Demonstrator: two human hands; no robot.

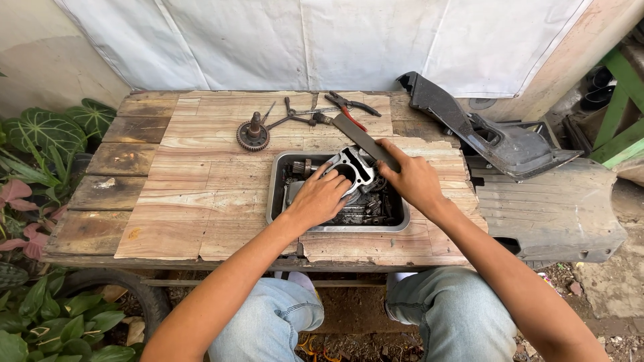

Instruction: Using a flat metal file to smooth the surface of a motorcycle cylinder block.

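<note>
Two hands: both are working over a metal tray [278, 175] on a wooden table [201, 194].
Left hand [320, 198]: is curling its fingers around an engine cylinder block [353, 166], pinning it above the tray.
Right hand [410, 178]: is closing on a flat dark file [362, 138], its blade lying across the block.
Behind the tray: a gear [253, 135] and red-handled pliers [353, 107] are lying on the boards.
</note>
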